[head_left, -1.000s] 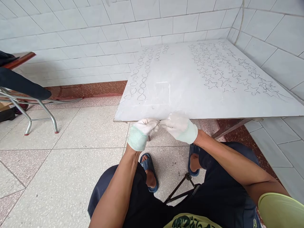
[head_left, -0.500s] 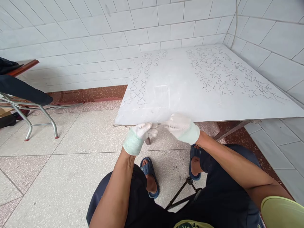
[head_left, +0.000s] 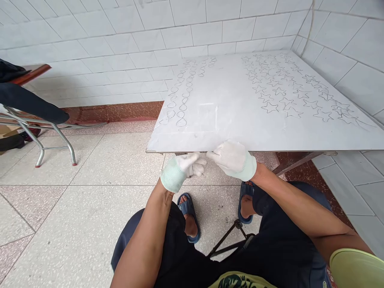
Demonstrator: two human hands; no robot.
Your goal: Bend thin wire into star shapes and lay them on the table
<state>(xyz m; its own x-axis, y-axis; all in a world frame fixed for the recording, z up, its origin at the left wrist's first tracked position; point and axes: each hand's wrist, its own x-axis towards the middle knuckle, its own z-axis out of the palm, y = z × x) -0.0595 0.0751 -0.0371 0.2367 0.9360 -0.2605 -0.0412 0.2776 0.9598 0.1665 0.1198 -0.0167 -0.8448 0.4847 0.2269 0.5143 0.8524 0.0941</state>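
Observation:
My left hand (head_left: 189, 165), in a white knit glove with a pale green cuff, is closed with thumb against forefinger just below the table's front edge. My gloved right hand (head_left: 230, 158) is pinched at that edge, its fingertips close to the left ones. A short thin wire (head_left: 204, 154) spans the small gap between them; its shape is mostly hidden by the fingers. On the white tabletop (head_left: 234, 120) lie several figure-eight wire pieces (head_left: 181, 118) in columns at the left. Several star-shaped wire pieces (head_left: 269, 107) lie in rows at the right.
White tiled walls (head_left: 120, 52) border the table behind and at the right. A table leg (head_left: 292, 163) slants beneath it. Far left, another person's dark-clothed leg (head_left: 33, 102) rests over a metal-legged seat (head_left: 64, 140). Black folding legs (head_left: 223, 240) stand between my sandalled feet.
My hands have turned slightly and stay close together at the table edge. The wire between them shows less than before. The whole view has shifted a little.

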